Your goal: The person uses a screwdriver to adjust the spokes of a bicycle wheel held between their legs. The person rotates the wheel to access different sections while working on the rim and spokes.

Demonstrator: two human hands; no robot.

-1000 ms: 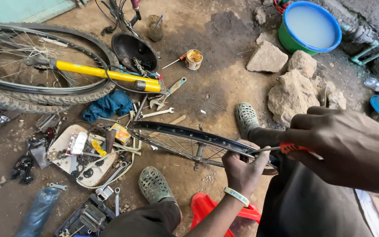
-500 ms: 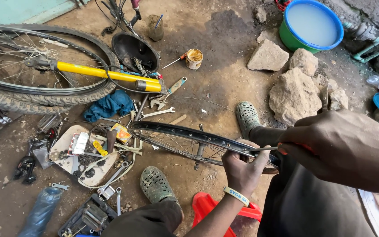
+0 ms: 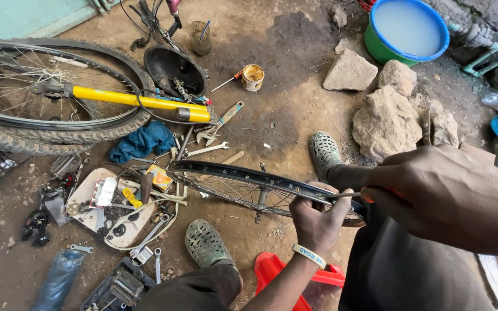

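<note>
**Two hands on a bare wheel rim over a cluttered dirt floor**

Head view: the left hand [image 3: 317,222], a pale printed band at its wrist, is clamped around the near edge of a bare dark metal bicycle wheel rim with thin spokes [image 3: 243,177]. The rim is held tilted above the ground in front of the person's knees, its far end reaching left over the scattered tools. The right hand [image 3: 442,193] is closed on a slim tool with a red handle and a thin metal shaft [image 3: 344,195]; the shaft's tip lies against the rim just beside the left thumb (the handle itself is mostly hidden inside the fist). Below the rim sit two green perforated clogs, one [image 3: 206,243] near the left knee and one [image 3: 324,152] further back. A red plastic stool [image 3: 272,268] shows between the legs.

On the dirt floor [image 3: 295,103] to the left lies a full bicycle wheel with a black tyre [image 3: 47,115], with a yellow tube-shaped pump [image 3: 139,102] resting across it. Near them are a crumpled blue rag [image 3: 142,141], several silver spanners [image 3: 206,151] and a white tray of small parts [image 3: 108,207]. Further back stand a small rusty tin [image 3: 253,76] and a green basin with a blue rim, filled with cloudy water [image 3: 407,29], with pale rough stones [image 3: 384,118] beside it.
</note>
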